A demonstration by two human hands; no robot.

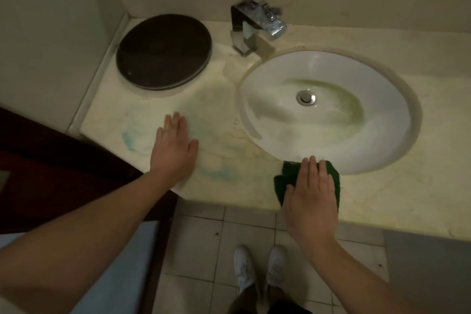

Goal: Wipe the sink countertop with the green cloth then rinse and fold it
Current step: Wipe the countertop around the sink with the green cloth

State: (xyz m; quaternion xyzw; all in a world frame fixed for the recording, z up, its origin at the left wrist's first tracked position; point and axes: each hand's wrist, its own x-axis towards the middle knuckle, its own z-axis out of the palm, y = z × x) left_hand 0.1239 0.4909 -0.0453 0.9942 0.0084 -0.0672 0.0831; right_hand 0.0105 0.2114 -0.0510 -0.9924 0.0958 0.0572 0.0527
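Observation:
The green cloth [285, 181] lies flat on the cream countertop [382, 194], at its front edge just below the sink rim. My right hand [311, 191] presses flat on the cloth with fingers together, covering most of it. My left hand [173, 150] rests palm down on the bare countertop to the left of the basin, fingers spread, holding nothing. Blue-green smears mark the counter around the left hand. The white oval sink [280, 140] has a greenish stain around its drain [305, 97].
A chrome faucet [252, 28] stands behind the basin. A dark round lid [164, 51] sits at the back left corner by the wall. A dark wooden door edge [63, 166] lies left of the counter. Tiled floor and my white shoes [260, 267] are below.

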